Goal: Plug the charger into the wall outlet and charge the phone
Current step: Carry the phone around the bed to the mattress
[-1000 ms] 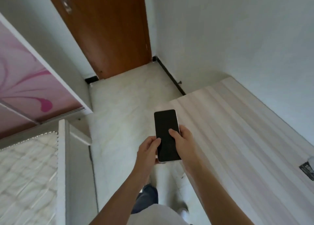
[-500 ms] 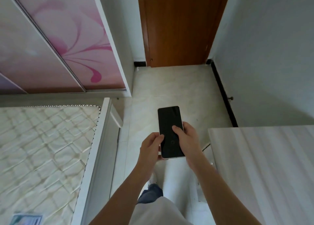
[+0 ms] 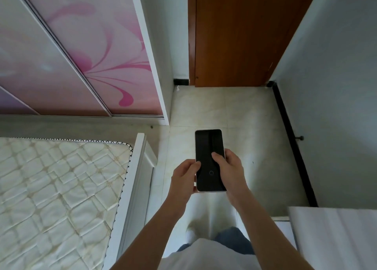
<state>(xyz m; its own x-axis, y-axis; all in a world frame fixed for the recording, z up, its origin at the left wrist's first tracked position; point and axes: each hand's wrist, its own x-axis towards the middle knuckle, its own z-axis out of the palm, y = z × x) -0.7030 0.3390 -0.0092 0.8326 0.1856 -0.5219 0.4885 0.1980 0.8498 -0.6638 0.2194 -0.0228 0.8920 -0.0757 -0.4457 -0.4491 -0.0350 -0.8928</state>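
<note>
A phone (image 3: 208,147) with a dark screen and a pale rim is held upright over the tiled floor, a small ring icon glowing low on the screen. My left hand (image 3: 184,180) grips its lower left edge, thumb on the glass. My right hand (image 3: 231,171) wraps the lower right side, thumb resting on the screen. No charger and no wall outlet show in this view.
A bare quilted mattress (image 3: 57,188) in a white bed frame (image 3: 134,188) fills the left. A wardrobe with pink flower sliding doors (image 3: 81,55) stands behind it. A brown wooden door (image 3: 234,35) is ahead, a grey wall (image 3: 336,86) at right, a pale wood tabletop corner (image 3: 336,239) at lower right.
The view has swung left: the tabletop slid out to the lower right, and the bed and wardrobe came in. Both hands kept the phone in the same hold.
</note>
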